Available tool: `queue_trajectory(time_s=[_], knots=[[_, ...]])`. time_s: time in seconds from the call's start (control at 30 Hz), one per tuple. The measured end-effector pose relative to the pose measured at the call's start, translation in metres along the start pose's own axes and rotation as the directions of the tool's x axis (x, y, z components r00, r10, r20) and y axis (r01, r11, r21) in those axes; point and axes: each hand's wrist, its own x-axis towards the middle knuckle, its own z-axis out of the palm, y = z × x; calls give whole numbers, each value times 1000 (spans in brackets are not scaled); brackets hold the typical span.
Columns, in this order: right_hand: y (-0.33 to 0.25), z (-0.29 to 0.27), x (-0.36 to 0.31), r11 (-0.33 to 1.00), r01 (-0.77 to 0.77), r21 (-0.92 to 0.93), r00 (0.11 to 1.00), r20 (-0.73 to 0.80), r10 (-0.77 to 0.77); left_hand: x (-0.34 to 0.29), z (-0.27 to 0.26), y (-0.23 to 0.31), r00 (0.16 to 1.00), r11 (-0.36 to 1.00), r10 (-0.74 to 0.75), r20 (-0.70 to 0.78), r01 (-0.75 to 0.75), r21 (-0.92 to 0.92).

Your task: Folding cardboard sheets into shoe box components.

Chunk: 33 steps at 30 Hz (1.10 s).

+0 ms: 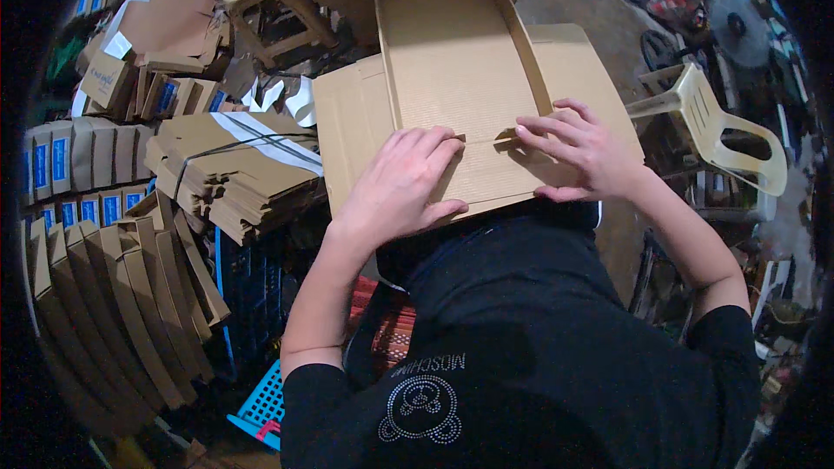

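A shallow cardboard box (452, 43) lies in front of me, its far and side walls standing and its near end panel lying flat. My left hand (404, 175) bends over the left part of that near panel, fingertips at a small raised tab and thumb by the near edge. On the opposite side my right hand (578, 155) has its fingertips at the other small tab and its thumb at the near edge. Both hands grip the box's near end. Beneath the box lies a larger flat cardboard sheet (352, 113), partly covered.
Left of me is a strapped bundle of flat cardboard (234, 165), with rows of folded cardboard (130, 295) nearer. A beige plastic stool (278, 9) stands at far left, and a cream plastic chair (738, 135) at right. A blue plastic basket (261, 404) sits low at left.
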Motion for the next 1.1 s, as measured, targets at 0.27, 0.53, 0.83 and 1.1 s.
queue_trajectory(time_s=[0.27, 0.53, 0.83, 1.1], knots=[[-12, 0, 6, 997, -69, -25, 997, 43, 70, 1, 0, -2, 996, 1000, 6, -94, -6, 7], [-12, 3, 12, 993, -118, -22, 992, -56, 117, 4, -1, -4, 987, 1000, 22, -157, -21, 6], [-8, 11, 16, 992, -128, -17, 989, -81, 126, 2, 23, -14, 990, 1000, 8, -138, -6, 18], [-5, 7, 28, 945, -225, 236, 967, -63, 246, 8, 9, -8, 966, 933, -240, -101, 201, -299]])
